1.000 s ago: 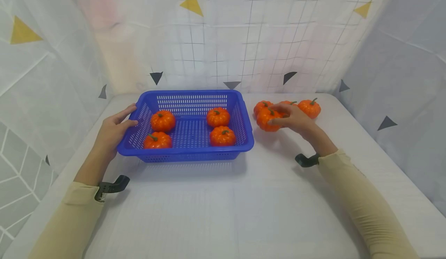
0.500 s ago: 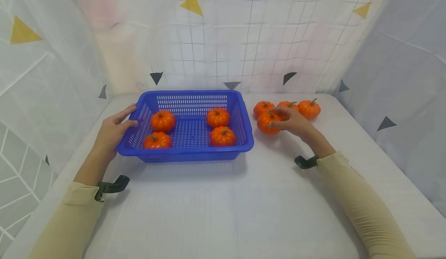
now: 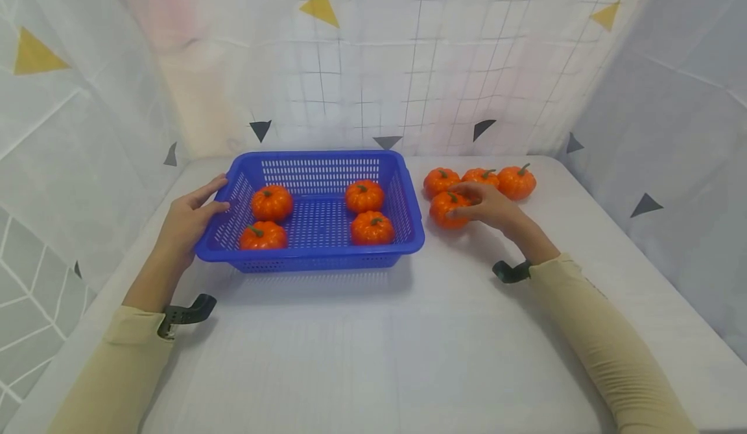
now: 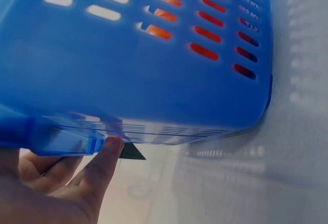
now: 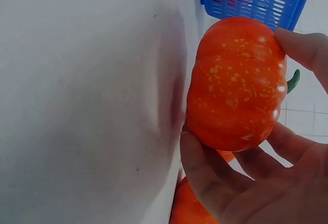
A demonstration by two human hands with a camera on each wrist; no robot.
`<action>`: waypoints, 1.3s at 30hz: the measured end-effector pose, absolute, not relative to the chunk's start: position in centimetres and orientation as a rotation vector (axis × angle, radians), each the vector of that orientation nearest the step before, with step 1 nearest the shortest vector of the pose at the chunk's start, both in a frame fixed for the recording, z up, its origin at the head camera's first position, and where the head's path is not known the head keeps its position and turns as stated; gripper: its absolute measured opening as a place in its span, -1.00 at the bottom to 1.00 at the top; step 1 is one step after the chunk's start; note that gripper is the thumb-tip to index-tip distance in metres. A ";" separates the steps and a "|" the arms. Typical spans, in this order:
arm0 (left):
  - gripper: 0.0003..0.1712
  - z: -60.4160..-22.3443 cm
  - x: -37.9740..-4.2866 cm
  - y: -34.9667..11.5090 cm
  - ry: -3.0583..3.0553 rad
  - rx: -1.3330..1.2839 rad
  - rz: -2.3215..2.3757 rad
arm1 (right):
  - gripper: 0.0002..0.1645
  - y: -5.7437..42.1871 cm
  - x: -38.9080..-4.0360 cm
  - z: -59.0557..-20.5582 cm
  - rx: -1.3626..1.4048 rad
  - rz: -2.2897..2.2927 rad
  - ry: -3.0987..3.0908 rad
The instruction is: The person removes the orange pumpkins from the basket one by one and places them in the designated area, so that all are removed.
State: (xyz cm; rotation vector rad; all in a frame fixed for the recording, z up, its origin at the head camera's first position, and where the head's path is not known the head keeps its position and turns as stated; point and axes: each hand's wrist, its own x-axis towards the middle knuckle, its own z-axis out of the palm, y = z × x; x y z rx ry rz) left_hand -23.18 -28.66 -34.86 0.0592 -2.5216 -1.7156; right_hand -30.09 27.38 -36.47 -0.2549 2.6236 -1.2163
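Observation:
A blue perforated plastic basket (image 3: 315, 252) stands left of centre in the head view, with several small orange pumpkins (image 3: 272, 204) inside. My left hand (image 3: 185, 226) holds its left rim, thumb on top; in the left wrist view the fingers (image 4: 105, 157) reach under that rim along the outer wall. To the right of the basket, my right hand (image 3: 493, 208) grips another orange pumpkin (image 3: 443, 212) between thumb and fingers. Up close, this pumpkin (image 5: 236, 85) shows yellow speckles and a green stem, and its lower side is right at the white tabletop (image 5: 92, 101).
Behind the right hand three more pumpkins sit in a row: a left one (image 3: 439, 181), a middle one (image 3: 480, 176) and a right one (image 3: 517, 183). The white table (image 3: 350, 349) ends at a patterned sheet (image 3: 373, 64) hanging at the back and sides.
My right hand and its pumpkin have moved down slightly toward the tabletop and the near side, showing more of the pumpkins behind. The left hand and basket have stayed in place.

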 end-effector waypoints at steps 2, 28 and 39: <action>-0.34 -34.9 -23.2 -28.7 -2.521 0.057 -1.715 | -0.17 27.4 -30.1 -36.5 -0.257 -1.225 2.607; -0.33 -34.8 -23.0 -28.6 -2.504 0.053 -1.740 | -0.15 27.1 -29.7 -36.9 -0.272 -1.098 2.642; -0.34 -34.8 -23.2 -28.6 -2.509 0.057 -1.732 | -0.14 27.6 -29.9 -36.7 -0.299 -1.108 2.624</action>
